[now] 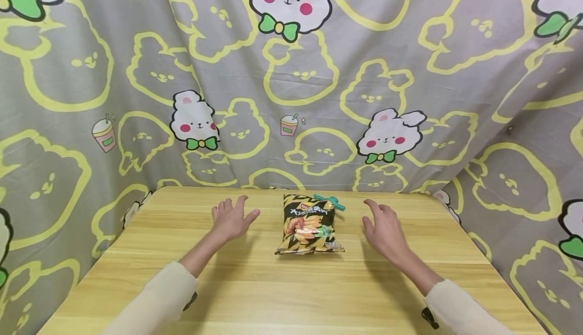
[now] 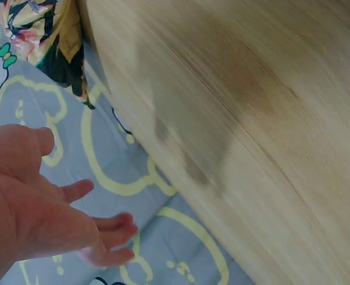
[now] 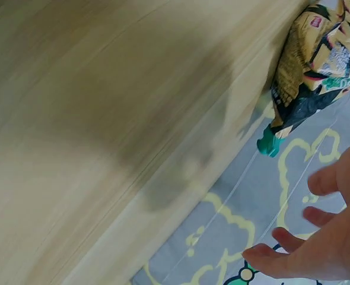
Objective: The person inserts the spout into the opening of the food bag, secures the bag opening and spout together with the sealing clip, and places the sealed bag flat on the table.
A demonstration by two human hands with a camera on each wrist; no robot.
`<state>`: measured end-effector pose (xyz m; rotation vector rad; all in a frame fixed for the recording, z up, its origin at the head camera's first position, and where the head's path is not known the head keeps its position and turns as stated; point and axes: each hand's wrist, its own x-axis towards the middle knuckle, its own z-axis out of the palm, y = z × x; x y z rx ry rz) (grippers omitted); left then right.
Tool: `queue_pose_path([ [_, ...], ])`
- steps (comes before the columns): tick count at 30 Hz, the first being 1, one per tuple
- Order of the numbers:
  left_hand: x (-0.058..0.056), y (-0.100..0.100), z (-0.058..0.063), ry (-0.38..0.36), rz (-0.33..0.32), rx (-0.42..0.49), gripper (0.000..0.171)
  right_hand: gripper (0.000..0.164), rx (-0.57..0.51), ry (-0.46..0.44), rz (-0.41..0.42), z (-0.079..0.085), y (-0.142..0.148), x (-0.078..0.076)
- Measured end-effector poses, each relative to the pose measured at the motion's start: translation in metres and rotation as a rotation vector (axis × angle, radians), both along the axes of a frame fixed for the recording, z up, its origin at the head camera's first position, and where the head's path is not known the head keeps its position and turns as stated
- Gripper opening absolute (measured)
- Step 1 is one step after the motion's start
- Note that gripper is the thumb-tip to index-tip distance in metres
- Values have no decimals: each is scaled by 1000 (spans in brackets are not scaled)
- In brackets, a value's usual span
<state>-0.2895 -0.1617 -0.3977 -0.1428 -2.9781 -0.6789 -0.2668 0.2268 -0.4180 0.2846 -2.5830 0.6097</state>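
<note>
A black and yellow snack bag (image 1: 308,228) lies on the wooden table, its printed front facing up. Behind its upper right corner is a teal sealing clip (image 1: 336,203); whether the two touch I cannot tell. My left hand (image 1: 231,220) is held to the left of the bag, apart from it, fingers loosely spread. On the other side, my right hand (image 1: 386,229) also stays clear of the bag, thumb and fingers apart. The left wrist view catches a corner of the bag (image 2: 59,50). From the right wrist, the clip's teal end (image 3: 269,143) shows beside the bag (image 3: 317,65).
The wooden table (image 1: 273,294) reaches back to a grey curtain (image 1: 246,82) printed with white rabbits and yellow outlines. More of this cloth hangs along the left and right sides of the table.
</note>
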Motion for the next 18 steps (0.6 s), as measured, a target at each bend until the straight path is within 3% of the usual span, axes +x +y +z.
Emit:
queue_pose_path([
  [4,0,-4,-3,38,2,-23,67,44,22,53,-31,-3,4,1],
  [10,-3,-7,-6,97,-10,-28,74,52,55,-83,-78,-5,10,1],
  [18,-5,-7,-13,110,-17,-16,79,66,107,-147,-83,-2,12,1],
])
